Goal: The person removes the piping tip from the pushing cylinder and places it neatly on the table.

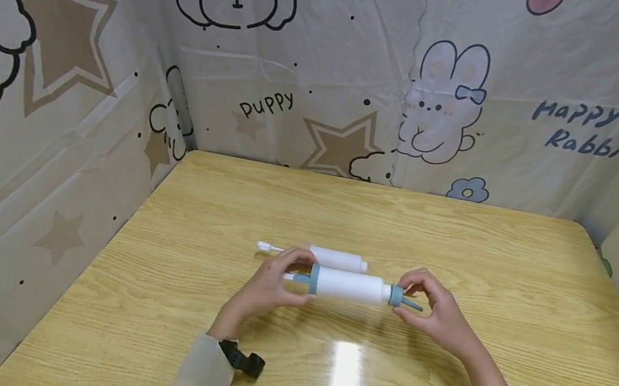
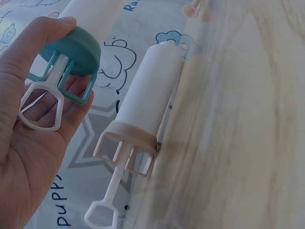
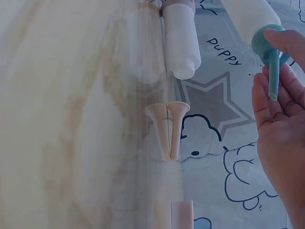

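A white icing syringe (image 1: 349, 286) with teal ends is held level over the table between both hands. My left hand (image 1: 272, 282) grips its teal collar (image 2: 78, 50), where a white plunger handle (image 2: 42, 107) and teal finger loops stick out. At the other end my right hand (image 1: 439, 314) pinches the teal nozzle cap (image 3: 264, 43), thumb on one side and fingers on the other. The slim nozzle tip (image 3: 273, 78) points outward past the fingers. Just behind lies a second white syringe (image 1: 335, 259), with a beige collar (image 2: 131, 136) and its plunger drawn out.
A flared beige nozzle (image 3: 176, 129) stands on the table beyond the second syringe's tip, mirrored in the shiny surface. Farther along is a pale pink piece (image 3: 182, 214), cut off by the frame. Printed cloth (image 1: 327, 87) hangs around the wooden table (image 1: 221, 205).
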